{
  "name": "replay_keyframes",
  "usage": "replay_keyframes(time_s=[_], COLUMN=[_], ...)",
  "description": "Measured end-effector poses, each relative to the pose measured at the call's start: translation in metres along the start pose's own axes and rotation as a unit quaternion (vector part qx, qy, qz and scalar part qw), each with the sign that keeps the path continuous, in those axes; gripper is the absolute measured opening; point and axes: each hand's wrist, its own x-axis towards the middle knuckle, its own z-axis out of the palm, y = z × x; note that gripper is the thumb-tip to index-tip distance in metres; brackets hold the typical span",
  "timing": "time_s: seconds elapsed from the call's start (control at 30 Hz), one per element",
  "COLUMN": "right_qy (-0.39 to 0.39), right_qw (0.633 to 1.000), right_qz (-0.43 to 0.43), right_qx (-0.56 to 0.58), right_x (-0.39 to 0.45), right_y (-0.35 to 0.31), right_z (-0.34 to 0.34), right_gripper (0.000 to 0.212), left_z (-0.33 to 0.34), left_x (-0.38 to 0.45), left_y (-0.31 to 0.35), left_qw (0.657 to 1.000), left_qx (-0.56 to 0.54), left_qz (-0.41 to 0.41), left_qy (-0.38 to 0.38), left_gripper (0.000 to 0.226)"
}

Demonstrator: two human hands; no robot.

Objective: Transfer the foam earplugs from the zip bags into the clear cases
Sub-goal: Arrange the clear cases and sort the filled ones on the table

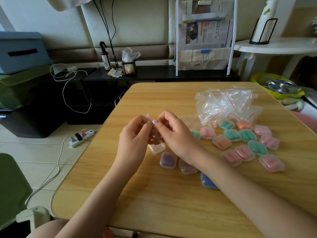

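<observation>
My left hand (135, 133) and my right hand (173, 133) meet above the wooden table (154, 194), both pinching the top of a small clear zip bag (151, 120) with a red seal line. The bag hangs between my fingers, and what it holds is hidden. Just under my hands lies an empty clear case (157, 147). Several clear cases with earplugs inside lie to the right, among them a purple one (168, 159), a blue one (208, 182), green ones (232, 134) and pink ones (271, 163).
A heap of empty zip bags (226, 105) lies at the table's far right. Beyond the table stand a black low shelf (154, 73), a spray bottle (105, 56) and a newspaper rack (204, 35). A power strip (81, 137) with cables lies on the floor at left.
</observation>
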Motion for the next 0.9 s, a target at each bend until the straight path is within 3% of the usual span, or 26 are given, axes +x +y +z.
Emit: replay_keyframes(time_s=[0.3,0.57,0.9], right_qy=[-0.031,0.010,0.155], right_qw=[0.985,0.927,0.883], right_qz=[-0.066,-0.121,-0.212], right_qx=[-0.159,-0.354,-0.388], right_x=[-0.007,-0.007,-0.002], right_y=[-0.008,-0.009,-0.006], right_z=[0.005,0.006,0.007], right_gripper=[0.029,0.023,0.021], left_z=[0.006,0.007,0.004], left_x=[-0.004,-0.004,-0.003], left_y=[-0.007,-0.012,-0.012], left_qw=[0.986,0.963,0.947], left_qx=[0.130,0.229,0.264], left_qz=[0.098,0.133,0.159], left_qy=[0.025,0.055,0.086], left_gripper=[0.029,0.031,0.031])
